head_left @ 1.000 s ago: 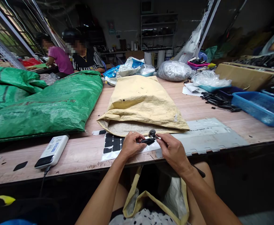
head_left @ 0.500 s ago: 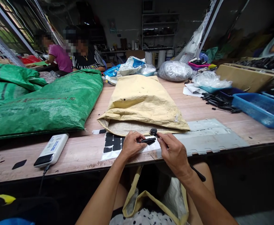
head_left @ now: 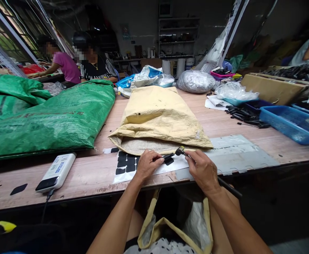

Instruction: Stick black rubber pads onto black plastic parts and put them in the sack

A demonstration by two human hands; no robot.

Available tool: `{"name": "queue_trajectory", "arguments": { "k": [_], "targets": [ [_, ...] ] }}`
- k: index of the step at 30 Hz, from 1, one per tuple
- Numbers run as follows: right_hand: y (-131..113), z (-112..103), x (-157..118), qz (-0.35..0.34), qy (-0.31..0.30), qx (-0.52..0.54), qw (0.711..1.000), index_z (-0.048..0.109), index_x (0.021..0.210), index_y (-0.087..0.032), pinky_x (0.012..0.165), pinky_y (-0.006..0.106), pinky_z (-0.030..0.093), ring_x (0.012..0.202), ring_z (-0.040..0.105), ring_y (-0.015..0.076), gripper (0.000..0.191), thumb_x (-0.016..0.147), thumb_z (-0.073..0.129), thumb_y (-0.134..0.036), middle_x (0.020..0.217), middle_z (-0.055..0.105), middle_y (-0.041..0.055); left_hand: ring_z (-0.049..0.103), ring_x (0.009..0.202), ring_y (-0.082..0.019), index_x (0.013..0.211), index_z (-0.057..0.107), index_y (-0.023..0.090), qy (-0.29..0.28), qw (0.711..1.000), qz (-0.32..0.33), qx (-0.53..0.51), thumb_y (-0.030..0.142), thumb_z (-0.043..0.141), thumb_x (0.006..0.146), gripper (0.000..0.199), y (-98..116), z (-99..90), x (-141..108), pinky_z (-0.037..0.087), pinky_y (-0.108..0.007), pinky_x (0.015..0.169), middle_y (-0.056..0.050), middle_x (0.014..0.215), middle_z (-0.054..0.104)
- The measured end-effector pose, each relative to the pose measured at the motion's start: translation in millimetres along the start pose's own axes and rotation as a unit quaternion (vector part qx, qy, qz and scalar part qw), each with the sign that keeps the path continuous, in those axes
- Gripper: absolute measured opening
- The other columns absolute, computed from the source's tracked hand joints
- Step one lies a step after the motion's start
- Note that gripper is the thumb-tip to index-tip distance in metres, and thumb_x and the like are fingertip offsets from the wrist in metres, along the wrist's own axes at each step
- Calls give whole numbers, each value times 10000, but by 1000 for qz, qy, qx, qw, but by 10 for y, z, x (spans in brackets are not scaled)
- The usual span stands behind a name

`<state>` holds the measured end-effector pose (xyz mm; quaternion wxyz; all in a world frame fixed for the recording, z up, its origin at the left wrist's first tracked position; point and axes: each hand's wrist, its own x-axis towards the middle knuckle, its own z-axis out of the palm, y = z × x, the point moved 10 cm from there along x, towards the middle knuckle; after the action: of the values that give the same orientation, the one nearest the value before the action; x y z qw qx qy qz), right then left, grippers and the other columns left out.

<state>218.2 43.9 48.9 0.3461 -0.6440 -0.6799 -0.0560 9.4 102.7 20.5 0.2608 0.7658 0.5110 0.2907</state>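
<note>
My left hand (head_left: 149,164) is closed, pinching a slim black plastic part (head_left: 168,156) between thumb and fingers. It is just above a white backing sheet (head_left: 156,172) with black rounded-square pads on it. My right hand (head_left: 203,170) is wrapped round a small hammer (head_left: 180,151) with a thin shaft; the dark handle sticks out behind the wrist. The hammer's head, yellowish on top, is close to the far end of the black part; whether they touch I cannot tell. Beyond both hands lies a cream woven sack (head_left: 159,116), its mouth facing me.
A green woven sack (head_left: 51,120) and a white power bank (head_left: 56,173) with a cable are on the left. Black parts (head_left: 245,116) lie beside a blue tray (head_left: 289,121) on the right. A grey board (head_left: 239,155) runs along the table edge. Two people sit at the far left.
The hammer has shifted slightly right and turned, so its head now shows a yellowish top. My left hand has tilted the black part, and its tip now points toward the hammer head.
</note>
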Motion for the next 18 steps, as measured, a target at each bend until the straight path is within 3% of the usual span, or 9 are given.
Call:
{"name": "queue_trajectory", "arguments": {
  "k": [7, 18],
  "targets": [
    [67, 90, -60, -19, -5, -77, 997, 725, 1058, -257, 772, 318, 367, 873, 547, 197, 180, 941, 592, -227, 895, 654, 27, 507, 837, -203, 647, 552, 198, -11, 999, 3, 42, 349, 420, 988, 396, 4, 19, 7, 373, -331, 789, -27, 779, 640],
    [43, 127, -48, -17, 5, -93, 996, 695, 1052, -241, 776, 322, 340, 893, 510, 201, 167, 936, 580, -210, 928, 636, 36, 483, 832, -216, 651, 464, 206, -19, 998, 6, 66, 393, 326, 1008, 426, -30, 60, 3, 364, -341, 788, -39, 770, 597]
  ]
}}
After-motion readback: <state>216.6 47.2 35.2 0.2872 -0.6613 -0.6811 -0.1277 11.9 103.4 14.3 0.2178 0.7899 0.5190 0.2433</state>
